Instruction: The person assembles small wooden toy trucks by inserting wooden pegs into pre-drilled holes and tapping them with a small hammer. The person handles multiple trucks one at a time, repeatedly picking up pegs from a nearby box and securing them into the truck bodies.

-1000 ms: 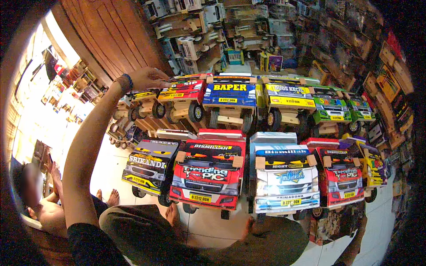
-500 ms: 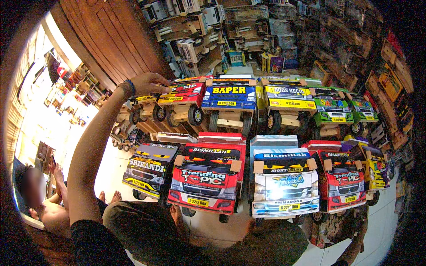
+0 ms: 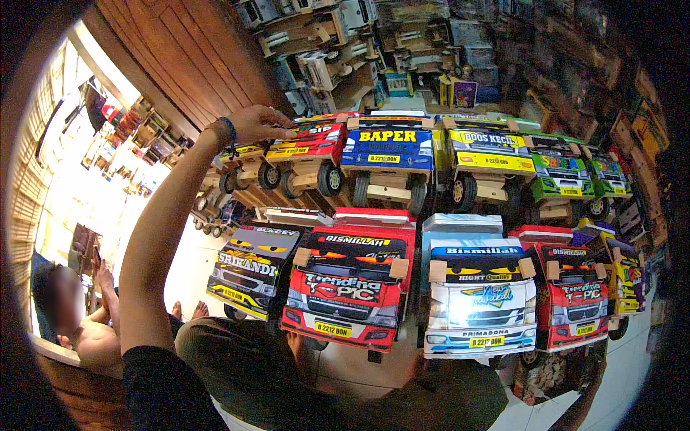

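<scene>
Two rows of wooden toy trucks with printed cab fronts stand before me. My left hand (image 3: 255, 123) reaches over the back row, fingers stretched out at the roof of a red toy truck (image 3: 309, 144). Beside it are a blue toy truck (image 3: 388, 154) and a yellow toy truck (image 3: 492, 152). The front row holds a black toy truck (image 3: 248, 269), a large red toy truck (image 3: 343, 287) and a white toy truck (image 3: 480, 305). My right hand (image 3: 598, 359) is low at the right, dark beside a purple and yellow toy truck (image 3: 627, 276); its fingers are hidden.
Stacks of unfinished wooden truck bodies (image 3: 323, 68) fill the back. A brown wooden door (image 3: 180, 54) stands at the upper left. Another person (image 3: 100, 345) sits at the left with hands raised. My legs (image 3: 244, 359) are under the front row, above pale floor tiles (image 3: 359, 377).
The view has shifted, so the trucks sit a little farther right in the picture. My left hand remains at the red truck's roof.
</scene>
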Motion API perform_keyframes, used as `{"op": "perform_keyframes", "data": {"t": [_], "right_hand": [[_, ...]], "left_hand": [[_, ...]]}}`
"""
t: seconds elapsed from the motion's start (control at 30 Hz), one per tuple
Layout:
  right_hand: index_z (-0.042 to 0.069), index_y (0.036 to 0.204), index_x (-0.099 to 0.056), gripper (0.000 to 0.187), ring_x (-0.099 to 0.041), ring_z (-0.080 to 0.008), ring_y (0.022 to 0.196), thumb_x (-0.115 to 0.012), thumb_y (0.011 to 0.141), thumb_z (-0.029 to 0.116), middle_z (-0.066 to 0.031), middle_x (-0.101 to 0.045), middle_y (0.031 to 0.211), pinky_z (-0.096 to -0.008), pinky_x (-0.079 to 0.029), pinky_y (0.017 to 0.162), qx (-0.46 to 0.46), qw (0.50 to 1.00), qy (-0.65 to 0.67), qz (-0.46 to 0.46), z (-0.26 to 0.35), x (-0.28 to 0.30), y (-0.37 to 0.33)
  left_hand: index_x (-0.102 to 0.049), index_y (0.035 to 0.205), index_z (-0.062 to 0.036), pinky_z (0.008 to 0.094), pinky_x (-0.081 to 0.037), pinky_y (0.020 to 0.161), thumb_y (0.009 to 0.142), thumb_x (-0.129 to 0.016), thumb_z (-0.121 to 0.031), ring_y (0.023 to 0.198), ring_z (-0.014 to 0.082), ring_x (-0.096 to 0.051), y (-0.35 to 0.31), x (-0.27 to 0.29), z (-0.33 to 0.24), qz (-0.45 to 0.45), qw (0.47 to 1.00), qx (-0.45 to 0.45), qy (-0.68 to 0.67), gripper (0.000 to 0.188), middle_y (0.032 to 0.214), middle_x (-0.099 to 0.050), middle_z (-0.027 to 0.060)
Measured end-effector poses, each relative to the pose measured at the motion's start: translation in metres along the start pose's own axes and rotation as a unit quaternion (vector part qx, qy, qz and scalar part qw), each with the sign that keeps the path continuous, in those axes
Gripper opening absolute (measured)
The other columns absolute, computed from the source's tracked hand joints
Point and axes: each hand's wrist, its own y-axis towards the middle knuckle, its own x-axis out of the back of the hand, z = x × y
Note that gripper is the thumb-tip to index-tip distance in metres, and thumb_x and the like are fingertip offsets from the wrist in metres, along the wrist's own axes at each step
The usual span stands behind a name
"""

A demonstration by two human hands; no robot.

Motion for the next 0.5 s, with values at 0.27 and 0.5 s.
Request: {"op": "perform_keyframes", "data": {"t": [0.27, 0.5], "right_hand": [[0.005, 0.122, -0.060, 0.036, -0.049, -0.0094, 0.046, -0.060, 0.091, 0.022, 0.0002, -0.060, 0.071, -0.0227, -0.040, 0.039, 0.280, 0.950, -0.126, 0.049, -0.026, 0.039, 0.034], [0.004, 0.116, -0.065, 0.034, -0.060, -0.0186, 0.065, -0.065, 0.084, 0.018, -0.0068, -0.067, 0.084, -0.0293, -0.049, 0.054, 0.308, 0.904, -0.284, -0.091, -0.023, 0.075, 0.048]], "left_hand": [[-0.068, 0.118, -0.0055, 0.0351, -0.050, 0.091, 0.085, -0.068, -0.056, 0.105, 0.0236, -0.063, -0.002, 0.004, 0.003, -0.027, 0.999, -0.017, -0.007, 0.060, 0.113, -0.068, 0.0134], [-0.067, 0.118, -0.0031, 0.0376, -0.049, 0.094, 0.087, -0.066, -0.055, 0.106, 0.0259, -0.064, -0.001, 0.004, 0.017, -0.021, 0.992, -0.125, -0.011, 0.060, 0.111, -0.069, 0.0148]]}}
